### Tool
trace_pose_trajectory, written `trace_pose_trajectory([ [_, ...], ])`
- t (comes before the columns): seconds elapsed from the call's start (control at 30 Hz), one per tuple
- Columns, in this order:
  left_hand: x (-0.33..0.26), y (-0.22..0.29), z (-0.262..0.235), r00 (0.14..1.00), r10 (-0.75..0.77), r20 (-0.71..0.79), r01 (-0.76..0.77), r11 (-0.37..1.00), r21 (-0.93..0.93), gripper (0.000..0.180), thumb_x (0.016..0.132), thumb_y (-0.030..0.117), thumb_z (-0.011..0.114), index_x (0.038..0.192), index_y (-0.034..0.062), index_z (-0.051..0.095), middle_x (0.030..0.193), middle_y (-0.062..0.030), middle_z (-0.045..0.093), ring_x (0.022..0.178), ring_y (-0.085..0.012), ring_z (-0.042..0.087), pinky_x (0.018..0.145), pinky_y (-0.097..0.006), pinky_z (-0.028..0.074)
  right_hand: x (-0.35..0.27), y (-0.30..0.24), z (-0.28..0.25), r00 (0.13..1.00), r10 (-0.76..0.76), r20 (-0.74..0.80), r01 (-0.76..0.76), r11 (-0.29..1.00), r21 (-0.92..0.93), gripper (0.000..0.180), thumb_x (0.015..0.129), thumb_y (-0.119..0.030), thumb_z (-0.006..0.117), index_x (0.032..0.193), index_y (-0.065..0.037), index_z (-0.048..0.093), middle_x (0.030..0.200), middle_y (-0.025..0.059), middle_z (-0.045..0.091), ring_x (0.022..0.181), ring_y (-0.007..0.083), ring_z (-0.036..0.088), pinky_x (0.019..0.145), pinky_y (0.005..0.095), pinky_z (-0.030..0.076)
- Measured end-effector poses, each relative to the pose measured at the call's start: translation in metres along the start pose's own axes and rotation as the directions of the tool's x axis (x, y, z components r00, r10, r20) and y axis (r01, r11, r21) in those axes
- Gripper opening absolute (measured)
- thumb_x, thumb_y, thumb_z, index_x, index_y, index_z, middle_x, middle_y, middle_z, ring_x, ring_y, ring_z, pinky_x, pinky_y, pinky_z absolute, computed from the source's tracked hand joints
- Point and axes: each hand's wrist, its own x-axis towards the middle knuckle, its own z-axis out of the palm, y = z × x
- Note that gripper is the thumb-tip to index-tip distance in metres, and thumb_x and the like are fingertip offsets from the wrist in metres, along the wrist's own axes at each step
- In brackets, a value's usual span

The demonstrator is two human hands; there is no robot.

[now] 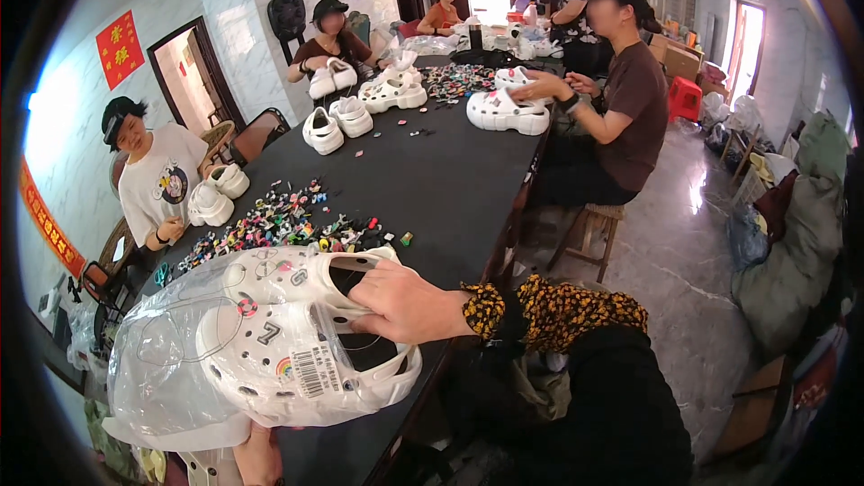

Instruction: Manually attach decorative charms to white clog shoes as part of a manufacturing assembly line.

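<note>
Pinching the pair of white shoes (310,324) at their openings, the right hand (405,303) bends its fingers. Under the clear bag (148,378) around the shoes is the left hand (258,457); I cannot tell its grip. Beyond, small colourful charms (288,220) lie on the black table (432,198).

The bench (441,184) lay open between the trinket heap (270,225) and far white clogs (391,92). Bagged clogs (256,351) blocked its near end.
</note>
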Motion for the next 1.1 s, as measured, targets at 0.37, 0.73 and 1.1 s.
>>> trace_pose_trajectory([
  [0.37, 0.016, -0.008, -0.054, 0.998, 0.017, -0.056, -0.013, 0.998, 0.067, 0.048, 0.089, 0.011, 0.063, 0.131, -0.0015, 0.044, 0.125, -0.0119, 0.055, 0.112, -0.0246, 0.054, 0.094, -0.038, 0.045, -0.005, -0.006, -0.007, 0.982, -0.025, 0.189, 0.021, 1.000, 0.021, 0.023, 0.079, -0.024, 0.066, 0.079, -0.003, 0.055, 0.074, 0.0126, 0.058, 0.077, 0.0288, 0.056, 0.077, 0.0382, 0.038],
  [0.73, 0.037, 0.017, -0.058, 0.957, 0.222, -0.188, -0.232, 0.972, -0.033, 0.031, 0.093, 0.005, 0.045, 0.123, -0.0026, 0.049, 0.113, -0.0110, 0.060, 0.101, -0.0216, 0.060, 0.088, -0.033, 0.048, -0.006, -0.007, -0.018, 0.928, -0.204, 0.313, 0.204, 0.978, 0.032, 0.023, 0.079, -0.024, 0.067, 0.082, -0.005, 0.054, 0.076, 0.0089, 0.053, 0.077, 0.0246, 0.052, 0.076, 0.0365, 0.037],
  [1.1, 0.053, 0.078, -0.085, 0.778, 0.463, -0.424, -0.406, 0.886, 0.223, 0.026, 0.096, 0.017, 0.046, 0.111, -0.0012, 0.056, 0.102, -0.0037, 0.059, 0.085, -0.0128, 0.056, 0.076, -0.028, 0.046, 0.006, -0.015, -0.015, 0.923, -0.187, 0.337, 0.196, 0.981, 0.008, 0.021, 0.079, -0.021, 0.067, 0.085, -0.004, 0.056, 0.075, 0.0096, 0.054, 0.078, 0.0261, 0.054, 0.078, 0.0376, 0.038],
])
